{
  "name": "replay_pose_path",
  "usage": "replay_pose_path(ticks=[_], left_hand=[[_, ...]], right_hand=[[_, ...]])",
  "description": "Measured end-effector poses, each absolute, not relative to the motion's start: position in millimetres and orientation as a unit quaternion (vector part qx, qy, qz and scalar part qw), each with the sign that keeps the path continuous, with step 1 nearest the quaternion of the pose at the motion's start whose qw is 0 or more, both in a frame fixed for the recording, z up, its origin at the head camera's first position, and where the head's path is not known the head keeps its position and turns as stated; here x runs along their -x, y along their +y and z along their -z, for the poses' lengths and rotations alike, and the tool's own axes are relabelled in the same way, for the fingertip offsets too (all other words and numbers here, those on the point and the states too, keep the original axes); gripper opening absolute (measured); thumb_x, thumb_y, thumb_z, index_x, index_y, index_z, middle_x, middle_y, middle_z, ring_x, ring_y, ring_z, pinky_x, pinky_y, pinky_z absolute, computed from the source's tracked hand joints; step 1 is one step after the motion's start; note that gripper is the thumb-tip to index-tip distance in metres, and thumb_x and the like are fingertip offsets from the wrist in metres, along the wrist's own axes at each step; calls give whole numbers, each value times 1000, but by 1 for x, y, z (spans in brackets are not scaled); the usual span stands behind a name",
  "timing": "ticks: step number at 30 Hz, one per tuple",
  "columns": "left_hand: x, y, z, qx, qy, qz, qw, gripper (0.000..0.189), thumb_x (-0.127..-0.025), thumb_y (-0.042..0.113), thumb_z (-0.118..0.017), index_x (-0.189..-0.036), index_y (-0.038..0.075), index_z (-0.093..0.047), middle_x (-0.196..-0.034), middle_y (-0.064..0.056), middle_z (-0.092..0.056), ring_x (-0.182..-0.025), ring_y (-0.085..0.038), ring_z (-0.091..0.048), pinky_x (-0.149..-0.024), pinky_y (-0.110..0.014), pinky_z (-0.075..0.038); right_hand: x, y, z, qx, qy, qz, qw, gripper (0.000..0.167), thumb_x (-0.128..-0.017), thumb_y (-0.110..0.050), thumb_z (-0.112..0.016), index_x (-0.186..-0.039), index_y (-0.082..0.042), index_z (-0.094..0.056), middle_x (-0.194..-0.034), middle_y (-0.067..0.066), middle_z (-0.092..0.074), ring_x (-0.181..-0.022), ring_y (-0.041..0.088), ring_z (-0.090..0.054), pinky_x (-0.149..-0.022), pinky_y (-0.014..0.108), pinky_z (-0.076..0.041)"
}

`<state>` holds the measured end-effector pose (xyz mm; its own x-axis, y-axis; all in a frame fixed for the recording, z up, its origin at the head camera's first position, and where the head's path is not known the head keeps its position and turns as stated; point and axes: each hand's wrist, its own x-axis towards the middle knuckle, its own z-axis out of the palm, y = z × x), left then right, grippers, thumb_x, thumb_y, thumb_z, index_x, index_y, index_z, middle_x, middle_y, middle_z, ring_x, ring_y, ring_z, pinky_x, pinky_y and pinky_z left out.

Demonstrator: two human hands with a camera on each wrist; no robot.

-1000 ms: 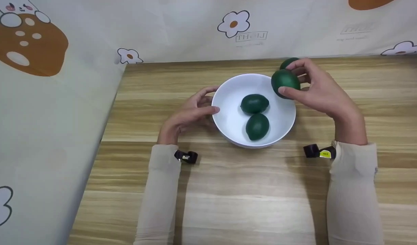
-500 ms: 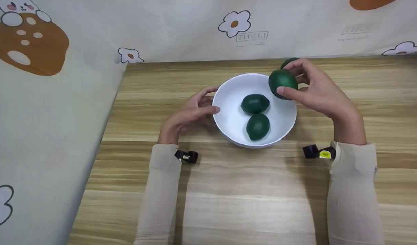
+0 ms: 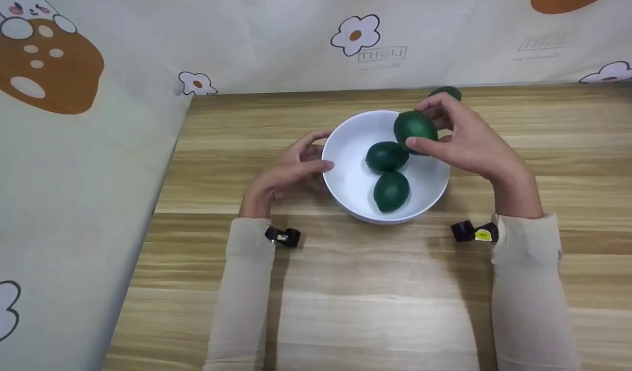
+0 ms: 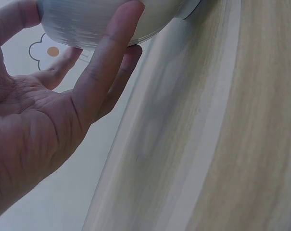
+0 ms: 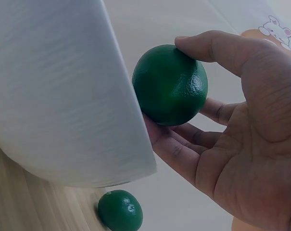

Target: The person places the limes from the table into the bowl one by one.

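Observation:
In the head view, my left hand (image 3: 290,170) holds a white bowl (image 3: 344,149) by its left side, thumb over the rim. The left wrist view shows its fingers (image 4: 99,72) against the bowl's ribbed outside (image 4: 82,21). Two dark green limes, a sideways one (image 3: 386,156) and a nearer one (image 3: 392,191), lie in the bowl. My right hand (image 3: 470,136) pinches another lime (image 3: 415,129) between thumb and fingers, above the bowl's far right rim. In the right wrist view that lime (image 5: 169,84) appears right beside the bowl's rim; whether they touch I cannot tell.
One more lime (image 3: 446,93) lies on the wooden table (image 3: 378,288) near its back edge, behind my right hand. Pale patterned sheeting (image 3: 275,51) borders the table at the back and left. Each cuff carries a small black camera.
My right hand has moved left and slightly nearer, bringing its lime over the bowl and uncovering more of the lime behind. The left hand and bowl have stayed in place.

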<state>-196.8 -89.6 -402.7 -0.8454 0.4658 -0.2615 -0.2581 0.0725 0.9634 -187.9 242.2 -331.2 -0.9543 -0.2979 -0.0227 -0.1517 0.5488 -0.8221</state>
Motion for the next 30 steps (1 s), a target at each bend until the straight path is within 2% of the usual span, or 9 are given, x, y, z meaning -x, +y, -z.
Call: replay_pose_path(ticks=[8,15,22,30], left_hand=[[197,-89,402,-77,684,-674,268,72,-92,14,-73,-158,26,-46,-147,-15,-60,-114,-29,-68,-82,-44,-63],[198,-89,402,-78,685,-674,266,72,-92,13,-73,-157,25,-46,-144,-15,-62,-111,-28,-69,-80,-44,-63],[198,-89,402,-77,683,-676,266,71,-93,12,-73,-157,26,-47,-145,-15,-61,-111,-28,-69,-80,-44,-64],[198,-89,402,-77,687,-672,266,72,-93,12,-73,-157,26,-46,-145,-14,-61,-113,-29,-69,-83,-45,-64]], right_hand=[[188,235,333,140,881,443,87,59,-93,-31,-81,-142,-13,-54,-137,10,-62,-114,24,-58,-89,24,-53],[186,227,332,149,882,437,91,59,-93,-29,-81,-144,-14,-55,-138,11,-62,-117,29,-60,-96,37,-51],[186,222,333,162,885,428,88,58,-93,-28,-81,-143,-13,-55,-138,13,-62,-119,32,-61,-97,42,-52],[185,217,332,167,890,414,95,60,-93,-30,-81,-144,-14,-54,-142,15,-61,-125,36,-59,-101,56,-54]])
